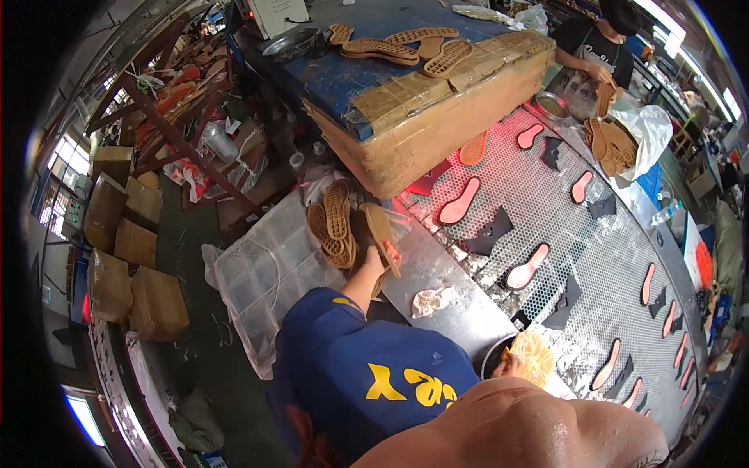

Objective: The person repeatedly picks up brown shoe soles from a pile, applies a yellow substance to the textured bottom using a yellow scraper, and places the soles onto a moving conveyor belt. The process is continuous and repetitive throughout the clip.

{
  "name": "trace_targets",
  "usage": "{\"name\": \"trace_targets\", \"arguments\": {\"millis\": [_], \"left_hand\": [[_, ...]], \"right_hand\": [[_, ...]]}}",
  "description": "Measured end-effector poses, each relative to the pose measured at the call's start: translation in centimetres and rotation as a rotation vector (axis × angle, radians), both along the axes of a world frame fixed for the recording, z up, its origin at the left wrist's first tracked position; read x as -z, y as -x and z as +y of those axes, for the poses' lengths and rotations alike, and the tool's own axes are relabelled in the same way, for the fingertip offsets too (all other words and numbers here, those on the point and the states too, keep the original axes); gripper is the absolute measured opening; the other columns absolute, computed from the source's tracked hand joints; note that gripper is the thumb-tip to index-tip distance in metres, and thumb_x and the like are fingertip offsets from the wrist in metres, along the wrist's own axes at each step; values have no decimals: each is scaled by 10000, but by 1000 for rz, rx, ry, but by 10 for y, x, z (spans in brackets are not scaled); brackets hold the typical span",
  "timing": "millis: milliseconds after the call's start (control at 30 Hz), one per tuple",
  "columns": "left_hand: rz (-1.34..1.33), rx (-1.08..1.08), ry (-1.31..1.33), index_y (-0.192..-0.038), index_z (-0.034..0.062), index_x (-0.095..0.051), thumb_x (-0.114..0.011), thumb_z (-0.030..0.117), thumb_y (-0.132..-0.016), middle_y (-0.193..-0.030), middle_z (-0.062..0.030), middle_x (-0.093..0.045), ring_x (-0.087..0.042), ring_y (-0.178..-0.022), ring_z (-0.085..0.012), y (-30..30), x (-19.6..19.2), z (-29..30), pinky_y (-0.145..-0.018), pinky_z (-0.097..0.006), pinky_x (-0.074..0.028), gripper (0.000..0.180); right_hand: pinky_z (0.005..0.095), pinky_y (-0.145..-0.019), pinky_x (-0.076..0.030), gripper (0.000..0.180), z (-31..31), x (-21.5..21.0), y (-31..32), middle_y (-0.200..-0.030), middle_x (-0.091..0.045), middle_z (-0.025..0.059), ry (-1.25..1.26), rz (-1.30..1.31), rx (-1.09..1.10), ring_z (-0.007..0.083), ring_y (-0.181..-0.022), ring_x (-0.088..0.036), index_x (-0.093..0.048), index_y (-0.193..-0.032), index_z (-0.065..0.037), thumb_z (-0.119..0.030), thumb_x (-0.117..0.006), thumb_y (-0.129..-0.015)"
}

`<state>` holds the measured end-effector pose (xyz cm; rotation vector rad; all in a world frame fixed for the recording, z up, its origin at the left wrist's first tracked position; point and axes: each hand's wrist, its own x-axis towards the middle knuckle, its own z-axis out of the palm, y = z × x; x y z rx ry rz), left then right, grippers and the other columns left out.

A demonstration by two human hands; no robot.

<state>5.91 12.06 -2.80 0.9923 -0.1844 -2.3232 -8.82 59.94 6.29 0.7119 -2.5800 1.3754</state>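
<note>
My left hand grips a tan shoe sole held upright on its edge, fingers showing on its right side. Directly left of it, a few brown ridged soles lie overlapped on a clear plastic sheet. My right hand is closed at the side of a pale yellow bristly brush, over a dark round pot; some of its fingers are hidden. A crumpled pale cloth rests on the metal ledge between my two hands.
A mesh conveyor on the right carries pinkish insoles and black cut pieces. Ahead, a blue-topped table with a taped edge holds more soles. Another person handles a sole far right. Cardboard boxes stand left.
</note>
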Motion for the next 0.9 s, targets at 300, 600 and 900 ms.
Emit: {"name": "trace_targets", "arguments": {"millis": [300, 600, 900], "left_hand": [[63, 53, 60, -939, 93, -589, -443, 80, -717, -751, -81, -538, -560, -690, -259, -1, 20, 5, -865, -536, -489, 266], [-6, -75, 10, -809, 105, -501, -332, 288, -886, -552, -57, -402, -399, -486, -225, 7, -11, 23, -616, -431, -450, 261], [-61, -138, -45, -820, 100, -506, -328, 302, -872, -566, -71, -423, -406, -496, -235, 7, -14, 27, -644, -469, -456, 274]], "right_hand": [[437, -760, -456, 208, 11, 23, 2, -917, -542, 201, -339, -110, 6, 384, -871, -550, -638, -976, -13, 36, -555, -792], [434, -748, -456, 198, 18, 26, 6, -910, -538, 202, -244, -83, 37, 381, -875, -545, -633, -948, -10, 56, -570, -773], [443, -756, -446, 152, 24, 29, 9, -931, -536, 196, -184, -186, 45, 393, -882, -538, -607, -907, 1, 57, -575, -769]]}}
